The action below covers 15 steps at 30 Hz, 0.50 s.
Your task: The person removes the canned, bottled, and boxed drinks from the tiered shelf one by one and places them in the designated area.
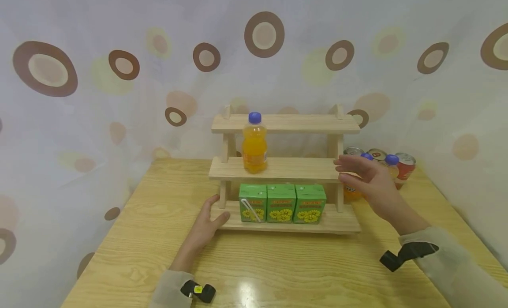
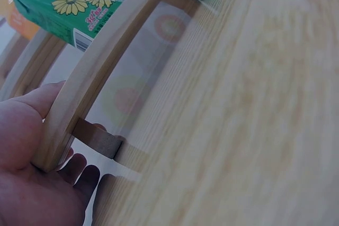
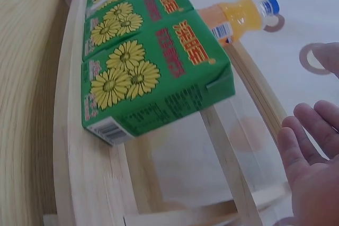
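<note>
A wooden three-tier shelf point(image 1: 285, 167) stands on the table. My left hand point(image 1: 205, 222) holds the left end of its lowest board; the left wrist view shows the thumb above the board and fingers point(image 2: 86, 181) curled beneath. My right hand point(image 1: 375, 186) is beside the right end of the middle board, fingers fairly straight, holding nothing. Three green drink cartons point(image 1: 281, 204) with yellow flowers sit side by side on the lowest board, a white straw on the left one. An orange drink bottle point(image 1: 255, 144) with a blue cap stands upright at the middle board's left part.
Behind my right hand, at the shelf's right, stand several cans point(image 1: 405, 164) and blue-capped bottles point(image 1: 391, 163), partly hidden by the hand and shelf. A patterned curtain point(image 1: 301, 92) hangs behind the table point(image 1: 278, 264).
</note>
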Each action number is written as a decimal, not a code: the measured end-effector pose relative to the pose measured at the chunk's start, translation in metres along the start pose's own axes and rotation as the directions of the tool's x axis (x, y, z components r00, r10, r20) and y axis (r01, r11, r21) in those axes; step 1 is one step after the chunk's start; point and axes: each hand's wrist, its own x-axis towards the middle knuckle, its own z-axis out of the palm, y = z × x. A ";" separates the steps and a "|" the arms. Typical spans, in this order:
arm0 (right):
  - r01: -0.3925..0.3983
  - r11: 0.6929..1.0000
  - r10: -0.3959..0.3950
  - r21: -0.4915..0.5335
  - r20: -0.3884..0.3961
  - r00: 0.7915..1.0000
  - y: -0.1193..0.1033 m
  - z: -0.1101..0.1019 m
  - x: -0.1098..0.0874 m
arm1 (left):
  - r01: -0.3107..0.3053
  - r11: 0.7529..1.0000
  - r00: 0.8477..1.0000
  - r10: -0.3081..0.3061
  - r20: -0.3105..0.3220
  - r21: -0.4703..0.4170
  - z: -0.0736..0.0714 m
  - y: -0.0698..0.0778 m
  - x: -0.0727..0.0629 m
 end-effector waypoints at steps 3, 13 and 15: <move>-0.010 0.999 0.011 -0.041 0.015 1.000 -0.001 0.008 0.006 | -0.001 1.000 1.000 0.001 0.001 0.007 0.001 -0.001 0.000; -0.053 0.992 0.059 -0.118 0.052 0.997 -0.010 0.028 0.028 | -0.004 1.000 1.000 0.004 -0.005 0.001 0.000 0.001 -0.001; -0.052 0.992 0.059 -0.111 0.063 0.996 -0.011 0.031 0.033 | 0.000 1.000 1.000 0.000 -0.004 -0.001 0.000 0.001 -0.001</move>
